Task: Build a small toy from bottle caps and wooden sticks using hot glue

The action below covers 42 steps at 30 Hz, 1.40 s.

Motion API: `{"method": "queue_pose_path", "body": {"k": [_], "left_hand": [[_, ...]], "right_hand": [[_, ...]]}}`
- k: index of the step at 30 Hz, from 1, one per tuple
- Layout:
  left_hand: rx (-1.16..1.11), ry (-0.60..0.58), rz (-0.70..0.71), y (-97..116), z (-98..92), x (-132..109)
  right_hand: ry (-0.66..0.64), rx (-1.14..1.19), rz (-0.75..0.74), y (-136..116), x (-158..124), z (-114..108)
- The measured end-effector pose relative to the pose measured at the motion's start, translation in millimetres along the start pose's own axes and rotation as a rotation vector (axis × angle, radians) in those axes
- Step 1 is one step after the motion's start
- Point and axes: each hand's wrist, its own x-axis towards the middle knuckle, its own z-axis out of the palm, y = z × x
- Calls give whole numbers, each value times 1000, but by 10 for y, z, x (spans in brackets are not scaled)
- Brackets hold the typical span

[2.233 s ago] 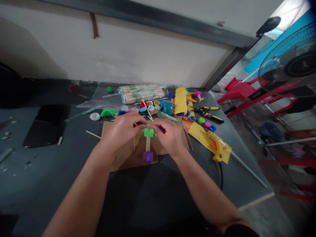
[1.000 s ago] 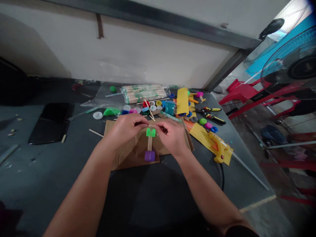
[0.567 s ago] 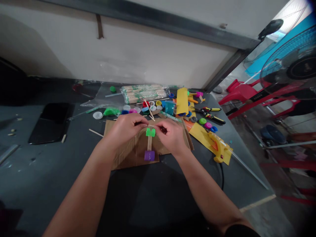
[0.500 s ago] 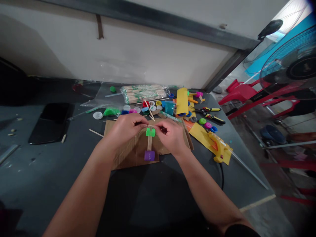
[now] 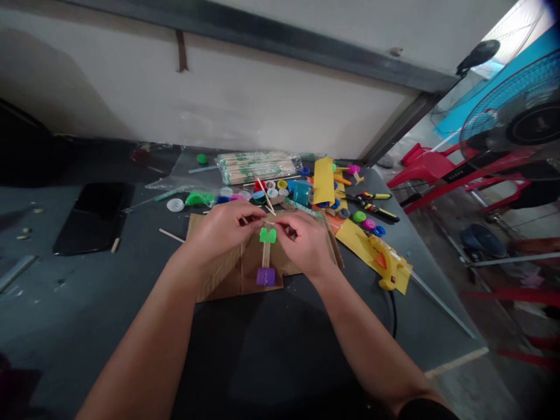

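A short piece of wooden stick point(image 5: 269, 222) spans the gap between my two hands. My left hand point(image 5: 230, 227) pinches near its left end, and the fingertips of my right hand point(image 5: 303, 236) grip the other end. Just below the fingers lies a small assembly: a notched green plastic piece point(image 5: 268, 235), a flat wooden stick point(image 5: 266, 255) running down from it, and a purple bottle cap point(image 5: 265, 277) at the near end. The assembly lies over a sheet of brown cardboard point(image 5: 223, 274). A bit of pale wood also shows inside my left hand's curled fingers.
Behind the hands are bottle caps point(image 5: 271, 192) and a plastic-wrapped bundle of wooden sticks point(image 5: 258, 167). To the right lie pliers point(image 5: 371, 205) and a yellow glue gun point(image 5: 387, 265) with a cord. A black phone point(image 5: 90, 219) rests at left. A fan point(image 5: 525, 122) stands beyond the table.
My left thumb and fingers have parted slightly at the stick, and a bit of pale wood now shows inside that hand. The assembly keeps its place on the cardboard.
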Motion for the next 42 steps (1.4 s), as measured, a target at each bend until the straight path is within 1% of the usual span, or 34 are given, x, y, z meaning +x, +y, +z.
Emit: {"method": "queue_pose_path", "body": {"k": [9, 15, 27, 42], "left_hand": [[-26, 1, -5, -7, 16, -8], [-12, -4, 18, -15, 17, -3], [-9, -4, 5, -14, 35, 13], [-34, 0, -37, 30, 44, 22]], "right_hand": [[6, -17, -18, -10, -10, 3], [-1, -25, -31, 7, -7, 11], [-14, -59, -55, 14, -4, 10], [-23, -26, -35, 52, -14, 35]]}}
